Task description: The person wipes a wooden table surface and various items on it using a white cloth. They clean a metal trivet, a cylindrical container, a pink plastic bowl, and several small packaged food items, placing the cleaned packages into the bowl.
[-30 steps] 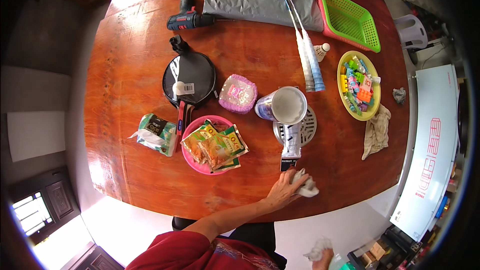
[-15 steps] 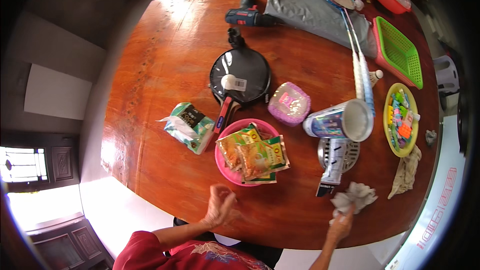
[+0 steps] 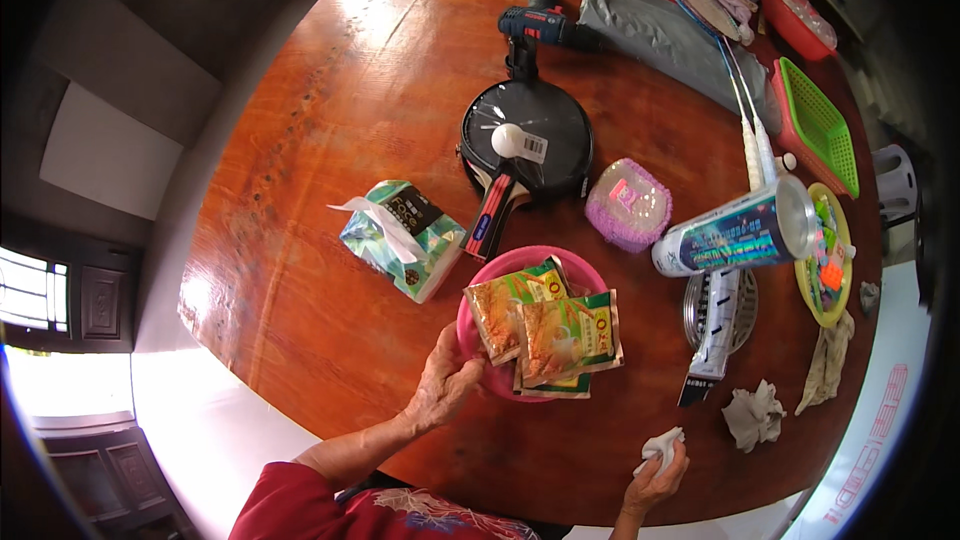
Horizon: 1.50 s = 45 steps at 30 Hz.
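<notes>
My left hand [image 3: 445, 385] grips the left rim of a round pink bowl [image 3: 470, 330], its thumb by the food packets. Several green and orange food packets [image 3: 568, 340] lie piled in the bowl and stick out over its right rim. My right hand [image 3: 655, 480], near the table's front edge, is closed on a crumpled white tissue [image 3: 662, 447]. A second crumpled greyish tissue [image 3: 754, 415] lies on the table to the right of that hand. Left of the bowl is a green tissue pack [image 3: 405, 240] with a sheet sticking out.
Beyond the bowl lie table tennis bats in a black case [image 3: 545, 110], a white ball [image 3: 507, 140] and a lilac beaded box [image 3: 628, 205]. To the right, a shiny can [image 3: 735, 230] lies above a boxed tool [image 3: 712, 330], near a yellow bowl of toy bricks [image 3: 845, 285].
My left hand has reached forward and taken the pink bowl's rim. The right hand has drawn away from the greyish tissue with a white tissue in its fingers. The whole view has shifted.
</notes>
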Available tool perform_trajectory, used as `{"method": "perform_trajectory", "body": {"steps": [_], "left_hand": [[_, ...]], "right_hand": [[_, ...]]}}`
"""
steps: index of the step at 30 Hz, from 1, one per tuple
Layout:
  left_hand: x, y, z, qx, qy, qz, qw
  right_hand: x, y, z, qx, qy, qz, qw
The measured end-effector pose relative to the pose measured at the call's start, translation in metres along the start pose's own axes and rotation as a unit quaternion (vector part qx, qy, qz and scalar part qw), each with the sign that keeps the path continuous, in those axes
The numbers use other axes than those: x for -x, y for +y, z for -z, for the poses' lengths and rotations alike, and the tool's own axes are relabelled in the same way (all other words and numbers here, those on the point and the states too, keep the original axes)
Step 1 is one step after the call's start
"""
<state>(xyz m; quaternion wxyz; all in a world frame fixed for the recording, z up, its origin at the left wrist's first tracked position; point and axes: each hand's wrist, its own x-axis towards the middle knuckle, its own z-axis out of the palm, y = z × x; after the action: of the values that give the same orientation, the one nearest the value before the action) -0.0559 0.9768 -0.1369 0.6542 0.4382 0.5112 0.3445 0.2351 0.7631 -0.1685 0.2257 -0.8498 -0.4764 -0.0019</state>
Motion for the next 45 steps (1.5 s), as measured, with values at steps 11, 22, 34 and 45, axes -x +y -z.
{"method": "perform_trajectory", "body": {"steps": [11,22,34,45], "left_hand": [[0.071,-0.01,0.035,0.038,-0.06,0.074,0.995],[0.079,0.012,0.02,-0.379,0.139,-0.311,0.86],[0.042,-0.014,-0.034,-0.31,0.102,-0.293,0.899],[-0.038,-0.022,-0.04,0.019,-0.057,-0.016,0.998]], "right_hand": [[-0.005,-0.006,-0.005,-0.04,0.074,0.068,0.994],[-0.045,-0.147,-0.003,-0.302,0.043,0.139,0.942],[-0.066,-0.13,-0.035,-0.468,-0.049,-0.026,0.882],[-0.106,-0.09,-0.037,-0.573,-0.082,-0.1,0.809]]}}
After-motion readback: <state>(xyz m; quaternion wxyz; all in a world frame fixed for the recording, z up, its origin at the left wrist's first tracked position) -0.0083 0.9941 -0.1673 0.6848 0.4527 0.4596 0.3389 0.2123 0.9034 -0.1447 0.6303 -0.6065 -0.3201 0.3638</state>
